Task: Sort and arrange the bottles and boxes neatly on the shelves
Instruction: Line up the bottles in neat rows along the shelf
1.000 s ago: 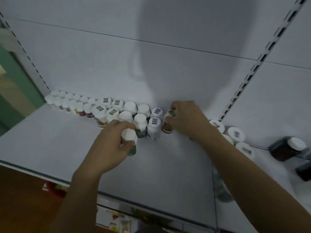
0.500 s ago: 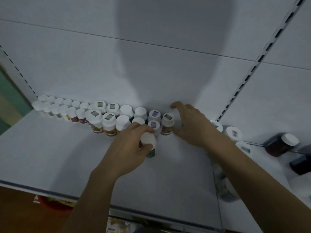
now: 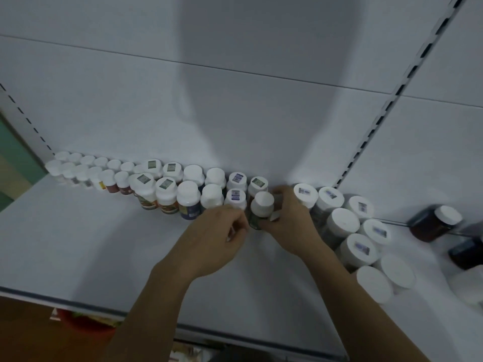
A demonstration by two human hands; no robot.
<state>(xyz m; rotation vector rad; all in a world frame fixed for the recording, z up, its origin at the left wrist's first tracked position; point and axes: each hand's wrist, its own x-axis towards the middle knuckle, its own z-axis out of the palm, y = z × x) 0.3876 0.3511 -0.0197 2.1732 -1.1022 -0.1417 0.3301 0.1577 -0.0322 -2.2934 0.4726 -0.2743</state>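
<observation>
Grips a white-capped bottle (image 3: 262, 204) with the right hand (image 3: 290, 221), at the right end of the front row (image 3: 188, 197) on the shelf (image 3: 99, 246). Curls the left hand (image 3: 212, 239) just beside it, fingertips blurred, perhaps touching its base; cannot tell whether holding. Hides most of the label.
</observation>
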